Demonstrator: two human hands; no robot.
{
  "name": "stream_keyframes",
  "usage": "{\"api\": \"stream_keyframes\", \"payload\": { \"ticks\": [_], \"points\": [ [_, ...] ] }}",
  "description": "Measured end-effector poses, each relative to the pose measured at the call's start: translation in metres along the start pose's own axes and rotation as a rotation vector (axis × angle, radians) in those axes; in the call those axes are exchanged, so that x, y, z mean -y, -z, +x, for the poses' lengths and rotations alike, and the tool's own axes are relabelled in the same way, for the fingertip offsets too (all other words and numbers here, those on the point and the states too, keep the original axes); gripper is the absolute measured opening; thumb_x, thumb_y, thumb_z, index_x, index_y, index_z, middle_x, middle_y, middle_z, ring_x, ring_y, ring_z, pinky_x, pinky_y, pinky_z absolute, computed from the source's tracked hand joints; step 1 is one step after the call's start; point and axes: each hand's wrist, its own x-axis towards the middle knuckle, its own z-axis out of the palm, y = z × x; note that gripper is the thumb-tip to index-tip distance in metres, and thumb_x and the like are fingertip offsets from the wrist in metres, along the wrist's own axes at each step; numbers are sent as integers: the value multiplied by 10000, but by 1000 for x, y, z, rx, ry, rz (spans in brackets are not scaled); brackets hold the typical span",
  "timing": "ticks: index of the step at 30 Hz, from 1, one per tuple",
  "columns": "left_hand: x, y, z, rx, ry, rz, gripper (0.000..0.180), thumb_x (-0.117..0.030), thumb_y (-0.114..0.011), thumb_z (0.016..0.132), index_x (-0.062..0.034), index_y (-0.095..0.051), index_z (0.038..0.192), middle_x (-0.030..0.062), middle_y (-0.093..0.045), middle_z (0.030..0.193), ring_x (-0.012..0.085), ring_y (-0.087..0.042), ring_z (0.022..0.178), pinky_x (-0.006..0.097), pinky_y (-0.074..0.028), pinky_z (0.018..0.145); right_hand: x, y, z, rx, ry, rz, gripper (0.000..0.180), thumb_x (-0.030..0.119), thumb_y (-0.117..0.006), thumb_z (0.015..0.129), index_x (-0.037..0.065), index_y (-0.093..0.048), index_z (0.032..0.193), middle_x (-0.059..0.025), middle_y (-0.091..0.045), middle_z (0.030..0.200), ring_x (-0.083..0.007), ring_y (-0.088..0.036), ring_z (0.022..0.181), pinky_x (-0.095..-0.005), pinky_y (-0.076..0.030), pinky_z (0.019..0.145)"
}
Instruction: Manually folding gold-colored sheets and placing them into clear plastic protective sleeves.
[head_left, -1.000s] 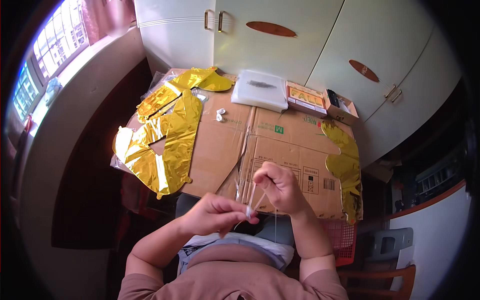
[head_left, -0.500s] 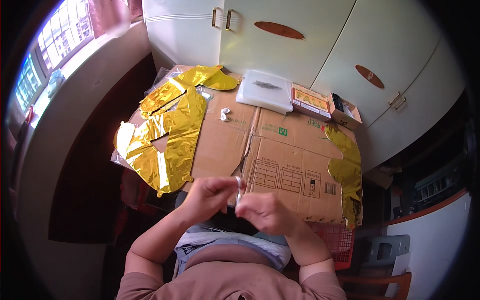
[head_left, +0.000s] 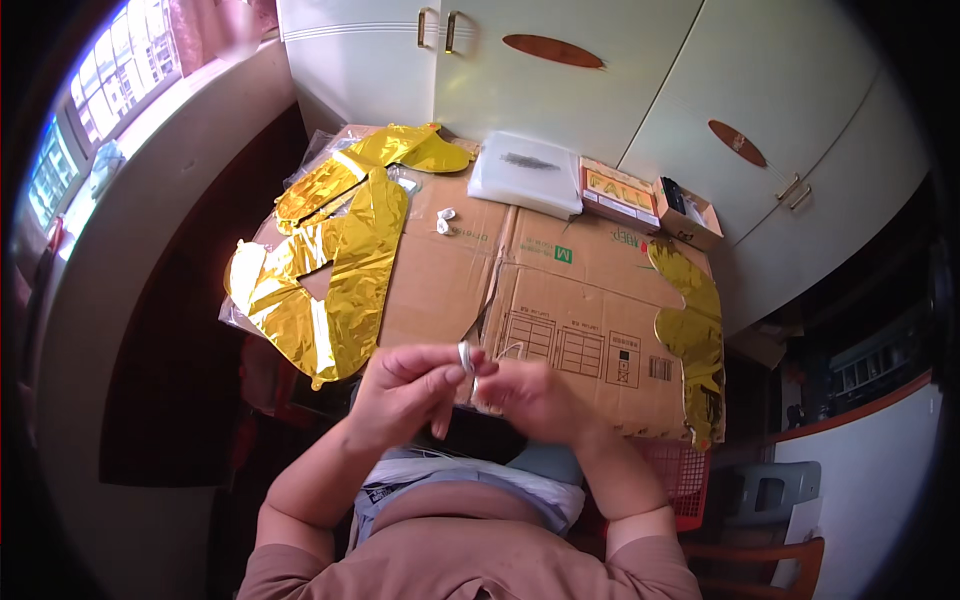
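My left hand (head_left: 410,388) is in front of the near edge of the cardboard, its fingers pinched together. A narrow white ribbon (head_left: 465,355) is looped around its fingertips. Close beside it on the right, my right hand (head_left: 530,392) has its fingers curled on the same ribbon, and a thin pale strand rises above its knuckles. Beyond my left hand lies a flat gold foil balloon (head_left: 370,260) with an opening in its middle. Another gold foil balloon (head_left: 440,155) lies behind it. A scalloped gold foil balloon (head_left: 690,335) runs along the right edge.
Flattened cardboard (head_left: 440,290) covers the table. Two small crumpled white pieces (head_left: 445,220) lie on it. Along the back are a stack of clear plastic sleeves (head_left: 525,175), a printed box (head_left: 620,195) and an open carton (head_left: 690,220). A red basket (head_left: 685,480) stands below right.
Both hands have risen slightly and drawn closer together. The ribbon now shows as a loop on the left fingers, and a thin strand has appeared above the right hand.
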Motion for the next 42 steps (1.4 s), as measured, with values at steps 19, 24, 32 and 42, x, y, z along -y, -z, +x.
{"api": "stream_keyframes", "payload": {
  "ticks": [19, 24, 32, 42],
  "points": [
    [23, -5, 16, -158, 49, 147, 230, -126, -527, 962, -7, -624, 1133, 89, -693, 981, 75, -503, 443, 189, -422, 438, 5, 5, 5, -57, 148, -100, 123, 102, -584, 920, 26, -594, 823, -60, -585, 720, -142, -577, 675, -279, -465, 613],
    [17, -16, 5, 23, 174, -13, 227, -100, -524, 960, -9, -627, 1141, 78, -693, 963, 66, -544, 517, 188, -463, 498, -12, 22, 13, -150, 24, -42, 137, 109, -594, 912, 35, -583, 798, -77, -563, 694, -184, -581, 668, -291, -459, 609],
    [32, -17, 3, -77, 252, 145, 218, -67, -561, 932, 10, -627, 1125, 72, -689, 984, 91, -607, 548, 179, -439, 471, 1, 28, 21, -226, 240, -325, 58, 74, -641, 860, 51, -610, 817, -90, -552, 699, -249, -563, 619, -327, -445, 560],
    [46, -3, 11, -177, 191, -369, 301, -66, -511, 941, 16, -545, 1229, 112, -642, 1129, 129, -607, 584, 216, -484, 518, -9, -3, 10, -336, 466, -673, 164, 67, -740, 728, 70, -605, 822, -57, -530, 707, -219, -526, 598, -341, -431, 537]
  ]
}}
